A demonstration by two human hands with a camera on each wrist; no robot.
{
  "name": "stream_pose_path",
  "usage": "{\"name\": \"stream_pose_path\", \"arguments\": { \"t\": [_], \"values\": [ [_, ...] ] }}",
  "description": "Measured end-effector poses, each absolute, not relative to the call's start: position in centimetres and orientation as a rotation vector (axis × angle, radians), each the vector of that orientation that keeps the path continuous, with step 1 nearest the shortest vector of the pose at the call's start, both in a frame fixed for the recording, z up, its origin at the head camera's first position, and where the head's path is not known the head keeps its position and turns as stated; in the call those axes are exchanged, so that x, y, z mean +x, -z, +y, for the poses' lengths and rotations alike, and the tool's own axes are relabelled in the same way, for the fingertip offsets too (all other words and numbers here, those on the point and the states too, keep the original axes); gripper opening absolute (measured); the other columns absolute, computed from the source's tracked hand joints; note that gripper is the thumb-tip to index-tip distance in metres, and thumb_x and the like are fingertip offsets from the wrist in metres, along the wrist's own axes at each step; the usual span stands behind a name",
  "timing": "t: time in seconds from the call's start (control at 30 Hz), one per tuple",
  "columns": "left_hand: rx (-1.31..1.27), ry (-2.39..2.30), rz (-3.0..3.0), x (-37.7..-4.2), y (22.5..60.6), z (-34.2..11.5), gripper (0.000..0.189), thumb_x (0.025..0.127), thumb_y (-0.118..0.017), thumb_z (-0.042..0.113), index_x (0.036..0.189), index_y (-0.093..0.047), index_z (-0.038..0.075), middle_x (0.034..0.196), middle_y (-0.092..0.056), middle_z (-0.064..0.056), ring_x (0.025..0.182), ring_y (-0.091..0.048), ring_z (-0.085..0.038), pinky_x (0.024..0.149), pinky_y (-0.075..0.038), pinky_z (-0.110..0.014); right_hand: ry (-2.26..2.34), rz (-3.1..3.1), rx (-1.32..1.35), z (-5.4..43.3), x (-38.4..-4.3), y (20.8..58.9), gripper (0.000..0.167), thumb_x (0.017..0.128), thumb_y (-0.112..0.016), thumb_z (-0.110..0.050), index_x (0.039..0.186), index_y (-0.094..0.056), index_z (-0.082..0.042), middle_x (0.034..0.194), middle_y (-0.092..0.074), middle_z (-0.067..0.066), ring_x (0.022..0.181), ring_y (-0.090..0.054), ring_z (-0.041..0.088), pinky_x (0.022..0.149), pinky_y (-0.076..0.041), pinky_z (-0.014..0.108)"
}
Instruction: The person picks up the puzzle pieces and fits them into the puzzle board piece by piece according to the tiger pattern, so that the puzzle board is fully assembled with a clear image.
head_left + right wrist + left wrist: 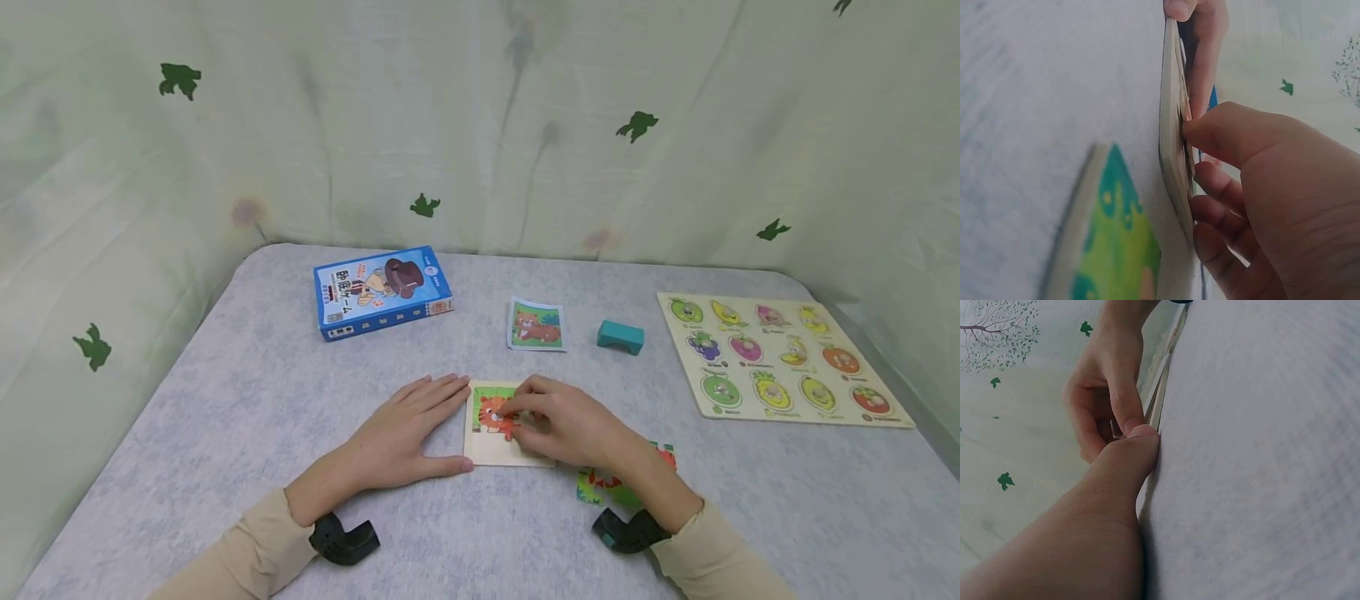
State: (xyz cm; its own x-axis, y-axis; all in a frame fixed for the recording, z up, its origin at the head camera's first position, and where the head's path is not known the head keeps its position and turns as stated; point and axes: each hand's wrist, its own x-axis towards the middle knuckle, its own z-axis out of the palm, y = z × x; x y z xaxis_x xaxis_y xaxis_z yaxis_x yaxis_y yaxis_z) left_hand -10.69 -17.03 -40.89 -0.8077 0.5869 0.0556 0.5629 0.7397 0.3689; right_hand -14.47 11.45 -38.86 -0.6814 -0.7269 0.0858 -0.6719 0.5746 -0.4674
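Note:
A small square wooden tiger puzzle board (487,452) lies on the table, with joined pieces showing an orange tiger on green. My left hand (408,432) rests flat at its left side, fingers straight at the upper corner and thumb at the lower one. Over the board's right half, my right hand (570,421) bends its fingers and pinches a puzzle piece (1189,147) low against the board; most of that piece is hidden. Loose puzzle pieces (590,490) in green and red lie beneath my right forearm, and one green piece (1119,244) looms near in the right wrist view.
Beyond the board lies a tiger picture card (537,327), with a teal block (620,336) to its right. A blue game box (382,292) sits back left. On the right is a large fruit peg puzzle (787,358). Curtains (480,125) hang behind the table.

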Motion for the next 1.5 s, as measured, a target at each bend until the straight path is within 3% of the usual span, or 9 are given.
{"name": "stream_pose_path", "arguments": {
  "t": [0.4,0.7,1.0,1.5],
  "values": [
    [0.949,-0.579,2.871,-10.7,41.0,-17.0,0.098,0.091,-0.057,0.075,0.162,-0.033,0.012,0.17,-0.029,0.0,0.158,-0.023,-0.021,0.13,-0.017,-0.047,0.739,2.66,-1.273,11.5,-14.6,38.8,0.024,0.098,-0.072,-0.022,0.122,-0.077,-0.022,0.111,-0.067,-0.007,0.091,-0.059,0.006,0.078,-0.055,0.026],
    [0.952,-0.582,2.875,-10.6,40.9,-17.1,0.098,0.091,-0.057,0.075,0.162,-0.033,0.012,0.169,-0.029,0.0,0.158,-0.024,-0.02,0.13,-0.018,-0.048,0.692,2.697,-1.176,11.2,-14.3,38.4,0.023,0.098,-0.073,-0.025,0.121,-0.077,-0.027,0.11,-0.066,-0.011,0.088,-0.057,0.005,0.077,-0.054,0.023],
    [0.957,-0.58,2.875,-10.7,40.9,-17.1,0.098,0.091,-0.057,0.075,0.162,-0.033,0.012,0.169,-0.029,0.0,0.158,-0.024,-0.02,0.13,-0.017,-0.047,0.658,2.707,-1.098,11.4,-14.0,37.8,0.031,0.097,-0.073,-0.029,0.128,-0.072,-0.025,0.117,-0.069,-0.01,0.092,-0.057,0.006,0.082,-0.056,0.027],
    [0.948,-0.575,2.873,-10.6,40.9,-17.0,0.098,0.091,-0.059,0.074,0.162,-0.033,0.012,0.169,-0.03,0.0,0.158,-0.024,-0.021,0.13,-0.017,-0.048,0.707,2.741,-1.077,13.1,-13.9,35.2,0.033,0.096,-0.075,-0.027,0.128,-0.072,-0.019,0.124,-0.071,-0.005,0.095,-0.064,0.013,0.079,-0.057,0.026]
  ]
}}
